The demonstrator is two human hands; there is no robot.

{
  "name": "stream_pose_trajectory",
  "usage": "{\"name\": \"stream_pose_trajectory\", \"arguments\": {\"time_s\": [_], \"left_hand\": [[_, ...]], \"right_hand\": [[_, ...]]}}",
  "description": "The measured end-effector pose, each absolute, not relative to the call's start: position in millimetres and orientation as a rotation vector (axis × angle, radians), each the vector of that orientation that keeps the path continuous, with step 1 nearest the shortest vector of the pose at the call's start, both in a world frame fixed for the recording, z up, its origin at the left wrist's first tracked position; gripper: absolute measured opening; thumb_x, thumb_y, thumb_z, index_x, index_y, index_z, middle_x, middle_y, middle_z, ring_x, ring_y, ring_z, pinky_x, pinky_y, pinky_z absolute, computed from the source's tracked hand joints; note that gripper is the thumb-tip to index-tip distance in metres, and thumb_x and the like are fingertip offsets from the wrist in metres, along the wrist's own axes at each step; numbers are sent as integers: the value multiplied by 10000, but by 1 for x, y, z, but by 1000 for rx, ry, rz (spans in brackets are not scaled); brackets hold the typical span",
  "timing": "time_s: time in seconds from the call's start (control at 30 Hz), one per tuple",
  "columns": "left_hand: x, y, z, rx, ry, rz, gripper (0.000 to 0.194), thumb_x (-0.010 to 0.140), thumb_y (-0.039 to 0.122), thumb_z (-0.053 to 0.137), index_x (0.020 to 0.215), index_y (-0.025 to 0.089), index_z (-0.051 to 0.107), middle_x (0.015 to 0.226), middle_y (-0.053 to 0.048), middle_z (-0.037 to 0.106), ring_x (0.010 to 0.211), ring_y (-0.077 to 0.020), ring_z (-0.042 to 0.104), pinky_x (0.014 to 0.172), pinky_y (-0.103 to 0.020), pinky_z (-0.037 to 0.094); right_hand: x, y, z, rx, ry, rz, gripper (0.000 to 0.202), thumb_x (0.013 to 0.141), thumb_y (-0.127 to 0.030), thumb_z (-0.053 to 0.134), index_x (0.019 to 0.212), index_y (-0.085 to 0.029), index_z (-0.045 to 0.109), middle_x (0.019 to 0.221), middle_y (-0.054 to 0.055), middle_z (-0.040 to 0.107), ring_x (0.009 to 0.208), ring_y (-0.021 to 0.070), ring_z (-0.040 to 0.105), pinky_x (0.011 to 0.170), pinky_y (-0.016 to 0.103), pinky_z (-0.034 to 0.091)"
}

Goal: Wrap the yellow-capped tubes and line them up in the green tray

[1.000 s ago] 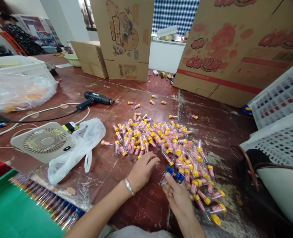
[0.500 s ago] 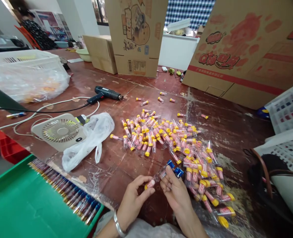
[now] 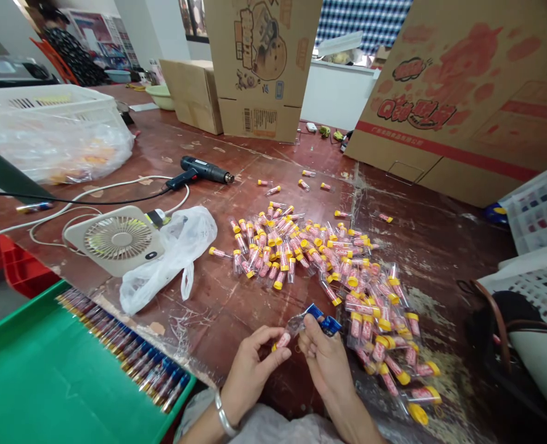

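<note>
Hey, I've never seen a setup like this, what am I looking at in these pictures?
There's no machine here: these are a person's two bare hands, seen by a camera worn on their head. The left hand, wearing a silver bracelet, pinches a small yellow-capped tube. The right hand grips something blue and shiny, perhaps wrapping film. On the reddish table lie many similar tubes, a black heat gun, a small fan and a white plastic bag. A green tray at the person's left holds a row of slim shiny pieces.

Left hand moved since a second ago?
Yes. Judged against the fan, the left hand has drawn back toward the wearer, away from the pile of yellow-capped tubes.
</note>
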State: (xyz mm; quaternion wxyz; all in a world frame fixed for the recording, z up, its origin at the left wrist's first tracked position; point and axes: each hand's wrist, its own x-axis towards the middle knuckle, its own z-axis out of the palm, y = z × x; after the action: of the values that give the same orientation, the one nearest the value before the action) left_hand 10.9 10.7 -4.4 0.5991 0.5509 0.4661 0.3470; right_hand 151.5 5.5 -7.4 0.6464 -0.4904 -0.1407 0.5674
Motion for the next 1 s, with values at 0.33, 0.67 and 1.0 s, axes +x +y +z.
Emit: {"name": "stream_pose_trajectory", "arguments": {"time_s": [0.33,0.67,1.0], "left_hand": [[9,12,-5,1053,1040,884,372,697,229,788,978,208,545,817,5,675,759,-167,608,715,-267,451],[8,11,-5,952,959,962,338,726,248,773,978,206,551,812,10,671,763,-156,608,713,-254,455],[4,12,-2,960,919,916,360,727,231,780,994,207,539,807,7,695,777,-152,619,732,-249,450]], "right_hand": [[157,0,-21,-1305,-636,1316,315,682,-432,803,780,-166,665,515,-83,375,470,87,244,439,242,192],[158,-1,-21,-1302,-835,1345,300,711,-441,784,684,-185,630,573,-48,454,522,108,325,463,239,262],[163,3,-16,-1222,-754,1391,337,782,-432,729,963,-148,728,536,-81,306,504,94,186,450,248,161]]}}
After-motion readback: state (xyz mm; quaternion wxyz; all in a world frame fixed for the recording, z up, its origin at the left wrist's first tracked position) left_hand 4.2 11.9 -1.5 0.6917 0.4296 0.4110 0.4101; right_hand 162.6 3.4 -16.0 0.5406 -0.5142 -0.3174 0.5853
